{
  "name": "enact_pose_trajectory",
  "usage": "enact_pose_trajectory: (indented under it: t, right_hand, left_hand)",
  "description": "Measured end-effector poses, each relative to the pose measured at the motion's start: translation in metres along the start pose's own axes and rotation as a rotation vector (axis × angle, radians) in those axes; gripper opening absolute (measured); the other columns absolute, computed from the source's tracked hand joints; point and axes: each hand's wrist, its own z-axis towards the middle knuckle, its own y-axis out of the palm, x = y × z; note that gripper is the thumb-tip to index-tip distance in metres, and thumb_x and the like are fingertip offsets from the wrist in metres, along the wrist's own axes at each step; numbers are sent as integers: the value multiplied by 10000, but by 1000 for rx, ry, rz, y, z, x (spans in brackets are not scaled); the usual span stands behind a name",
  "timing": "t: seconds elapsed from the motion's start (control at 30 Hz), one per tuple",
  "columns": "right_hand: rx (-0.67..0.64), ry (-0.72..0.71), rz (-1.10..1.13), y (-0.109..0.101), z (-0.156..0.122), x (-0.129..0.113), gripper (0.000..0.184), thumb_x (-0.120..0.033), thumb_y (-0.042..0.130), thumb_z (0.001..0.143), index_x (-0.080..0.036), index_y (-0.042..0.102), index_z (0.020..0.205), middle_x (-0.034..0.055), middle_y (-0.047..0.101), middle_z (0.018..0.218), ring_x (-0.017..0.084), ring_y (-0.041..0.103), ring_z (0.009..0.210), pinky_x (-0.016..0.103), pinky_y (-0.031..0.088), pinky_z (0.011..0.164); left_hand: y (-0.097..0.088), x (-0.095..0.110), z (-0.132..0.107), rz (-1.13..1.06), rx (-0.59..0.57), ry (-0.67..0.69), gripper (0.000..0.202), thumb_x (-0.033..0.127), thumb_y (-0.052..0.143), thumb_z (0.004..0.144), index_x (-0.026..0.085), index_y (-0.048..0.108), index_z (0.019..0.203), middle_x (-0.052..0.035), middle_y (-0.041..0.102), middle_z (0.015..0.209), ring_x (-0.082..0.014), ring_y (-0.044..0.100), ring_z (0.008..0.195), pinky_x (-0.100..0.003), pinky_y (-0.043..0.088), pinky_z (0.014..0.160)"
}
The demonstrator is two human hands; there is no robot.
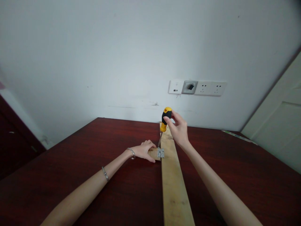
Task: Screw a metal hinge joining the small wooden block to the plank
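My right hand (pixel 179 128) grips a yellow and black screwdriver (pixel 166 116) by its handle. The shaft slants down and its tip meets the upper part of a metal hinge (pixel 161 153). One leaf of this hinge lies on a short wood block (pixel 153 153), the other on a long wooden plank (pixel 174 179). My left hand (pixel 144 150) is wrapped round the short block, thumb on the near side and fingers on the far side, and it lies against the left edge of the plank. Any screw under the tip is too small to make out.
The dark red table (pixel 113 194) reaches back to a white wall (pixel 131 56). Wall sockets (pixel 210 88) sit above its back edge. A thin printed strip (pixel 240 137) lies at the back right, near a white door (pixel 279 122).
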Motion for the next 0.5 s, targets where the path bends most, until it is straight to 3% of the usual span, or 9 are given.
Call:
enact_pose_trajectory:
  t: [0.5]
  right_hand:
    - [-50,-38,-77,5,-5,16,386,-423,612,829,-212,624,1153,75,670,975,225,613,908,381,511,804]
  left_hand:
    - [4,0,1,-17,46,-6,668,487,803,578,213,528,1122,-48,481,1088,-268,456,1063,-376,350,956]
